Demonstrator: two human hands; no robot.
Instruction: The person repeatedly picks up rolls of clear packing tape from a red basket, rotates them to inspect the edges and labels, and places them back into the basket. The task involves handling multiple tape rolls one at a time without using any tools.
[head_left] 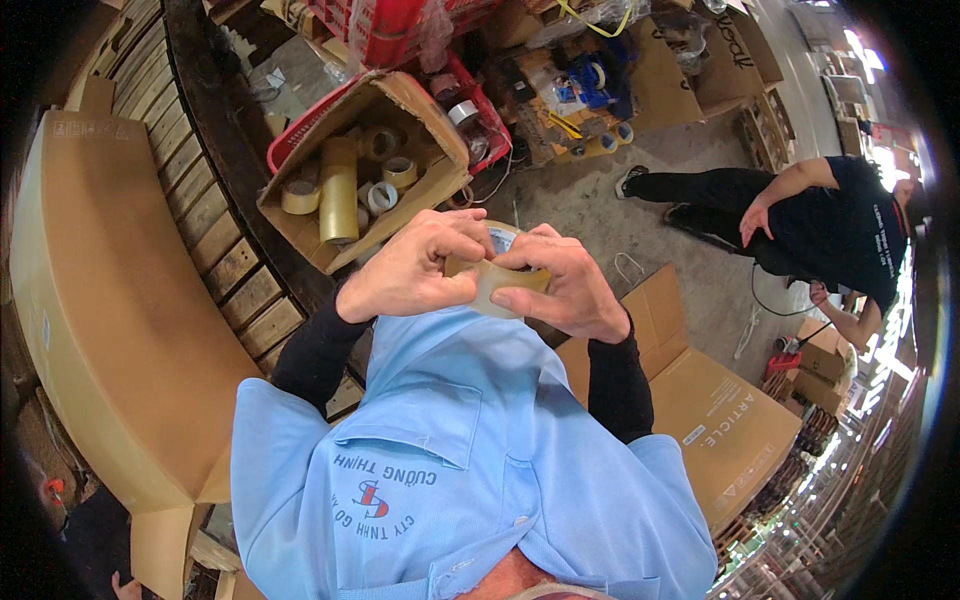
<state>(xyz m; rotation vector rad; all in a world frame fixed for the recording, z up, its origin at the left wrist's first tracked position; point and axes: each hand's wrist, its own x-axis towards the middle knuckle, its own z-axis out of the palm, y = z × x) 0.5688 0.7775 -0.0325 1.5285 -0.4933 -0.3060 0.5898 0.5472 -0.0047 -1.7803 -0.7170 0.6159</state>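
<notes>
A roll of clear packing tape (488, 288) is held in front of my chest between both hands. My left hand (420, 262) is closed on its left side, thumb and fingertips pressed to the tape. My right hand (568, 284) grips the other side, its thumb along the near face and its fingers bent over the top. The fingertips of the two hands almost meet, and they cover part of the roll. Just beyond my left hand, an open cardboard box (435, 112) holds several tape rolls (340, 190), some of them stacked in a column.
A large cardboard carton (130, 290) stands on the slatted wooden conveyor (215, 235) at left. Red plastic crates (385, 35) sit at the far side, beside a bench with blue tape dispensers (592, 82). Another carton (725, 425) lies at right. A person in dark clothes (790, 205) stands beyond it.
</notes>
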